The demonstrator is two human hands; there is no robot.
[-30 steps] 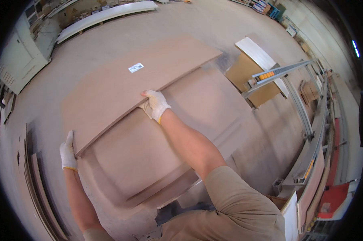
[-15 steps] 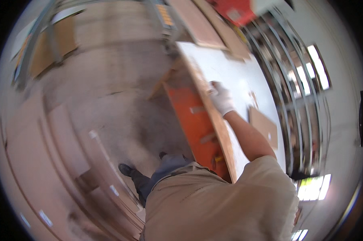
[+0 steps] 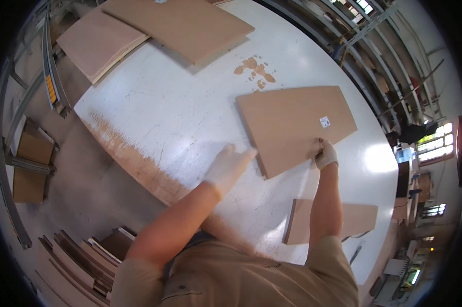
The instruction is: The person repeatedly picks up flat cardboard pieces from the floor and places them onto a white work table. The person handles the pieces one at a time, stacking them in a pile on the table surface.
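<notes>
A brown board (image 3: 297, 128) with a small white label lies on the white-topped worktable (image 3: 179, 112), turned at an angle. My right hand (image 3: 326, 155), in a white glove, has its fingers closed on the board's near right edge. My left hand (image 3: 229, 170), also gloved and a little blurred, is at the board's left edge with fingers stretched out. Its fingertips reach that edge; whether they touch it I cannot tell. A smaller brown board (image 3: 356, 217) lies on the tabletop under my right forearm, which hides its middle.
Two larger panels, a brown one (image 3: 190, 28) and a pinkish one (image 3: 100, 43), overlap at the table's far left. The near table edge is worn to bare wood. Metal racking (image 3: 364, 36) runs behind the table. Stacked boards (image 3: 80, 261) stand at lower left.
My view has swung from the floor and table side to the tabletop. One gloved hand was at the table's edge; now both are at the brown board, the right gripping it.
</notes>
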